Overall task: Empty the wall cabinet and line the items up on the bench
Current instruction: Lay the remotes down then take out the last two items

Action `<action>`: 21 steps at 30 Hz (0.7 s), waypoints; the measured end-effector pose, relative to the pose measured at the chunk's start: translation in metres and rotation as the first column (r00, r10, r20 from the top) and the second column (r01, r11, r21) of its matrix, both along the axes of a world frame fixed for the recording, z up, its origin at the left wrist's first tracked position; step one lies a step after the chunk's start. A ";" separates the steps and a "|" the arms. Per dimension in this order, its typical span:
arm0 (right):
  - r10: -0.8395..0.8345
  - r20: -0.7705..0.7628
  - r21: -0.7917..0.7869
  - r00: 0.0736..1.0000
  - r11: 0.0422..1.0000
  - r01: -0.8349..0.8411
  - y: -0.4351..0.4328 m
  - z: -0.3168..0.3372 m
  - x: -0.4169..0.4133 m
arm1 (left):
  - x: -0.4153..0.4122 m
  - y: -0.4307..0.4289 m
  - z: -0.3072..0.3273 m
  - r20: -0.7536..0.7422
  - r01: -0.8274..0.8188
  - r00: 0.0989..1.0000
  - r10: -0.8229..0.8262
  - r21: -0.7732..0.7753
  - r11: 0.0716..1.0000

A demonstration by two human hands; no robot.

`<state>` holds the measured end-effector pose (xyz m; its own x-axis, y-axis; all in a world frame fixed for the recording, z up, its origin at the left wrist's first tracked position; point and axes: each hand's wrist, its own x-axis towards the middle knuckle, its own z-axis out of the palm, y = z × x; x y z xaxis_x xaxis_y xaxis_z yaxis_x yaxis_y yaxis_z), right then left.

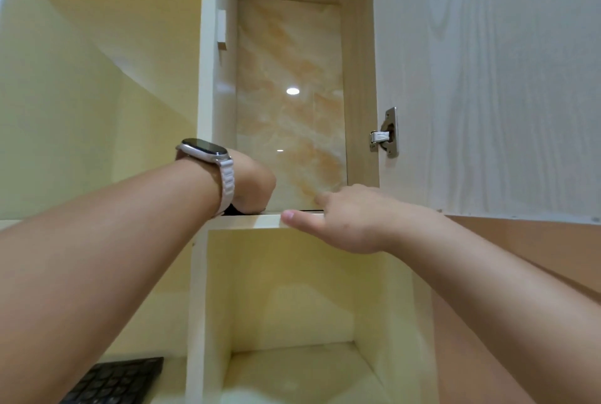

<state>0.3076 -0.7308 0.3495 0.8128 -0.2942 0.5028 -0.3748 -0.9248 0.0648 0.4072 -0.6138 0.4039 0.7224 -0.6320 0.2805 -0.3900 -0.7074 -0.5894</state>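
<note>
I look up into the open wall cabinet (359,94), whose back is glossy orange-veined marble tile. My left hand (252,182), with a pale watch on the wrist, reaches over the shelf edge (247,221) into the cabinet; its fingers are hidden behind that edge. A thin dark strip (310,210) of something flat shows just above the shelf edge; what it is cannot be told. My right hand (351,218) is at the shelf front, thumb against the edge and index finger stretched over it, with nothing visibly held.
The white wood-grain cabinet door (487,78) stands open on the right, hung on a metal hinge (385,133). Below the shelf is an open cream compartment (292,306). A black keyboard (117,381) lies at the lower left.
</note>
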 end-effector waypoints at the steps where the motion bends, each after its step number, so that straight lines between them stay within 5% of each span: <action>1: 0.004 0.043 -0.037 0.999 0.999 -0.003 -0.001 -0.003 0.001 | -0.001 0.000 -0.001 -0.010 0.003 1.000 -0.003 -0.012 1.000; 12: 0.239 0.349 -0.166 0.906 0.967 -0.191 -0.005 -0.022 -0.009 | -0.031 0.016 -0.009 -0.053 0.077 0.995 -0.084 -0.129 0.989; 18: 0.366 0.444 -0.390 0.818 0.901 -0.192 -0.009 -0.032 -0.023 | -0.032 0.030 -0.034 0.152 0.220 0.972 -0.180 -0.313 0.924; 21: 0.392 0.484 -0.476 0.782 0.868 -0.141 -0.013 -0.037 -0.028 | -0.022 0.033 -0.053 0.312 0.394 0.908 -0.279 -0.416 0.819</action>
<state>0.2797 -0.7441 0.3126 0.3718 0.2160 0.9028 -0.2022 -0.9304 0.3058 0.3855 -0.5803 0.3513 0.3679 -0.5787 0.7278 -0.5509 -0.7662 -0.3307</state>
